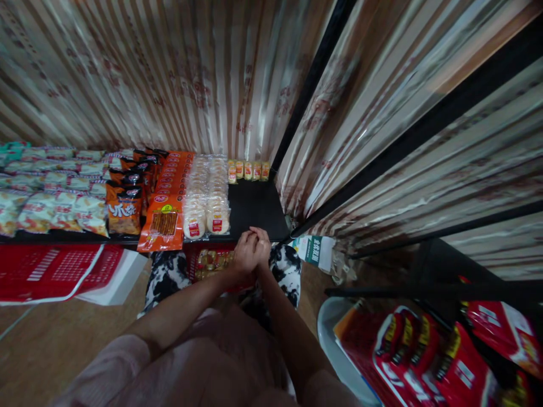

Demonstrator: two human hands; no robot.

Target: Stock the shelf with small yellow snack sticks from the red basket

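My left hand and my right hand are brought together in front of the shelf edge, fingers closed against each other. Whatever lies between them, if anything, is hidden. Just beyond is the black shelf. Left of my hands, two rows of round white rice crackers in clear wrappers stand on it, beside orange snack packs. Small yellow-wrapped snacks line the back edge. Below my hands, between my knees, a red container holds several gold-wrapped pieces.
Orange-black bags and white snack bags fill the shelf's left part. A red basket sits below. Black frame bars cross before a striped curtain. Red bags and a pale tub are at lower right.
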